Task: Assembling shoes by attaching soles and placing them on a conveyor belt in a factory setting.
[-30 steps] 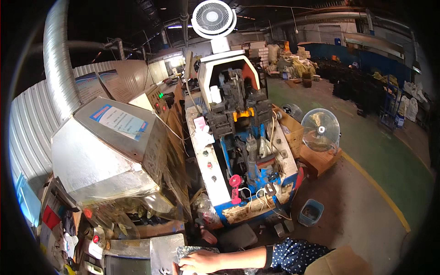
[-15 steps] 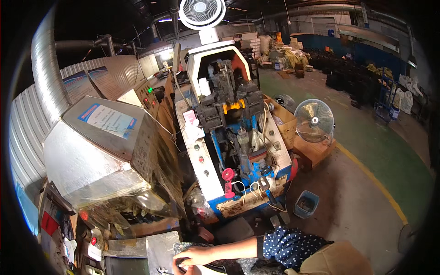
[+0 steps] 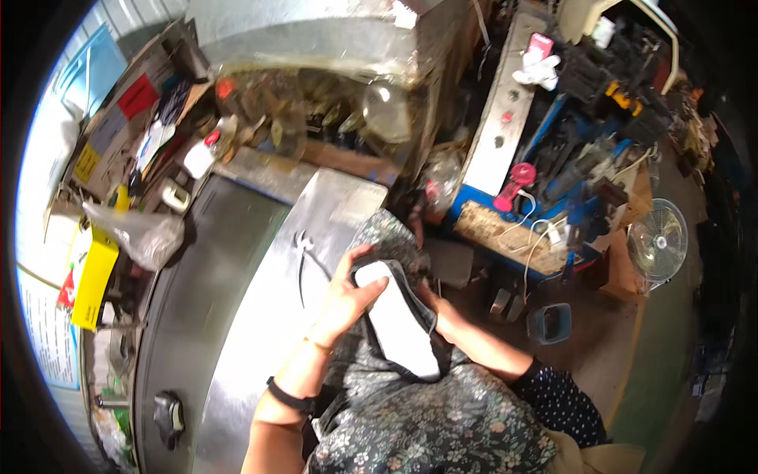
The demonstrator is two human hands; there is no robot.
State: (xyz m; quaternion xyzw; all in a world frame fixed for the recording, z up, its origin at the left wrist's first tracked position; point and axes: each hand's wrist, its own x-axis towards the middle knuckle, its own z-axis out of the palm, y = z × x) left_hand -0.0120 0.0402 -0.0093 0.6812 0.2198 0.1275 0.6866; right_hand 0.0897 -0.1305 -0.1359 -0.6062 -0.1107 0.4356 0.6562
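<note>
A dark shoe (image 3: 399,332) is held over my lap, its white bottom facing up and dark edges showing around it. My left hand (image 3: 351,286) grips one side near the upper end, thumb pressed on the white bottom. On the opposite side my right hand (image 3: 439,310) holds the shoe's dark edge, its fingers partly hidden. Beside my left hand, metal pincers (image 3: 303,243) with dark handles lie on the shiny metal table (image 3: 257,312). A floral apron (image 3: 442,419) covers my lap beneath the shoe.
Left of the metal table runs a dark belt (image 3: 201,292) carrying another dark shoe (image 3: 167,419). A yellow box (image 3: 95,276) and a plastic bag (image 3: 150,237) stand along its far side. Right are a blue-framed machine (image 3: 584,158), a bin (image 3: 549,324) and a floor fan (image 3: 659,241).
The view has swung down and left. Both hands now show with the shoe between them above my lap; before, my hands were at the lower edge, mostly cut off.
</note>
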